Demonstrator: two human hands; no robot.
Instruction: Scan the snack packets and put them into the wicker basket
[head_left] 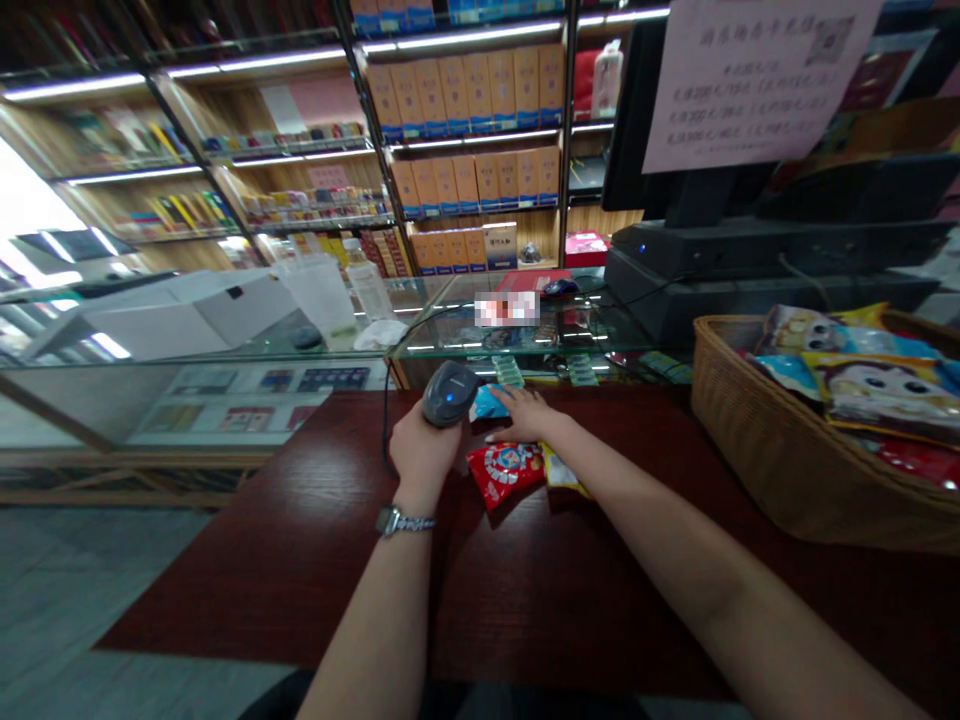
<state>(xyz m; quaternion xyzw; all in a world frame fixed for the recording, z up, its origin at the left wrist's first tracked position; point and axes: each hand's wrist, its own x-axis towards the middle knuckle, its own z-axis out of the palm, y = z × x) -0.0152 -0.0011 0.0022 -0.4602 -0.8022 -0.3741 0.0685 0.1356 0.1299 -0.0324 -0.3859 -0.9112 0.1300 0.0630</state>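
My left hand (422,447) is closed around the grip of a dark grey barcode scanner (449,393), its head with a blue light pointing toward the packets ahead. My right hand (525,413) lies on a light blue snack packet (489,403) on the dark red wooden counter (315,560), fingers pressed on it. A red snack packet (505,470) and a yellow packet (561,470) lie just under my right wrist. A metal watch (401,521) is on my left wrist.
A wicker basket (757,450) full of snack bags stands at the right. Behind it is a black till machine (750,270) with a paper notice. A glass display case (480,335) runs along the counter's far edge. Shelves of boxed goods (465,150) line the back.
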